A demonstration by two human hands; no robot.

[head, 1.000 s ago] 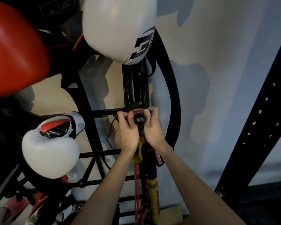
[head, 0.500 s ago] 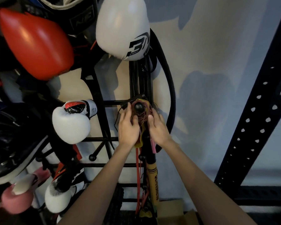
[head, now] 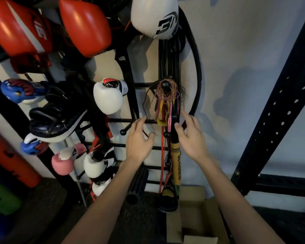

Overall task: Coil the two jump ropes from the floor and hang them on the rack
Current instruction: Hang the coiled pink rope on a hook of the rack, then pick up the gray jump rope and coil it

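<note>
Left hand (head: 139,142) and right hand (head: 192,137) hover loosely spread, holding nothing; just above them coiled jump ropes (head: 166,95) hang on the rack (head: 141,84).

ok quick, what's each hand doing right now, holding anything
Left hand: open, fingers loose, holding nothing.
Right hand: open, empty, near the hung jump ropes.

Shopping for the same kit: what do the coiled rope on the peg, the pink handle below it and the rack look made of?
Coiled rope: thin reddish cord in springy loops, likely plastic-coated wire or PVC; too fine to tell.
Pink handle: slim, smooth, slight sheen, perhaps anodised metal or hard plastic.
Rack: thin black bars with ball-tipped pegs, probably coated steel, matte.
</note>
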